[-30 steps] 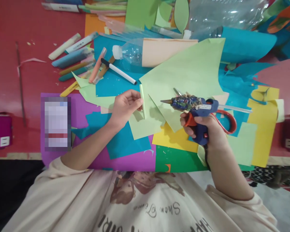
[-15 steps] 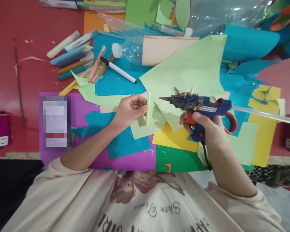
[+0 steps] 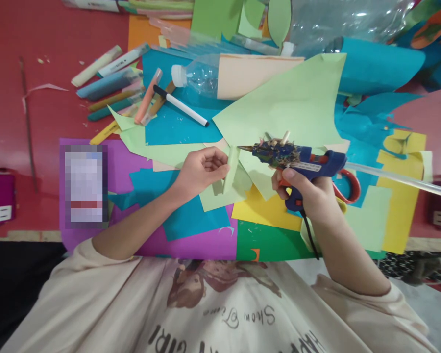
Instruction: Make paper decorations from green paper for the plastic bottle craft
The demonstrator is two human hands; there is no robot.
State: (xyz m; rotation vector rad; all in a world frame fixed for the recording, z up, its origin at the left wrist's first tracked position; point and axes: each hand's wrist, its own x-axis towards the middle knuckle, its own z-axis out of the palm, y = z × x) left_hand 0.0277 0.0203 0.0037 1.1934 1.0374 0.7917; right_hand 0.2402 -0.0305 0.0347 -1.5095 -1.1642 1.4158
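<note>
Between its thumb and fingers, my left hand [image 3: 208, 169] pinches a narrow light green paper strip [image 3: 232, 169], held upright and slightly tilted. My right hand [image 3: 308, 189] is wrapped round the handle of a blue hot glue gun [image 3: 308, 159], its fingers at the orange trigger. The nozzle points left and sits at the top of the strip; whether it touches I cannot tell. A long clear glue stick [image 3: 400, 179] sticks out of the gun's rear. Under the hands lie light green paper pieces [image 3: 220, 196]. Red-handled scissors [image 3: 353, 187] lie partly hidden behind my right hand.
A clear bottle [image 3: 200, 76] wrapped in peach paper lies beyond the hands. A black-and-white marker [image 3: 187, 109] and several coloured markers [image 3: 106, 83] are at the left. A phone [image 3: 84, 186] rests on purple paper. A blue paper roll [image 3: 382, 66] is at the back right.
My right hand has brought the glue gun left, so its nozzle is now at the strip's top. My left hand has shifted slightly right and the strip has turned, showing more of its face.
</note>
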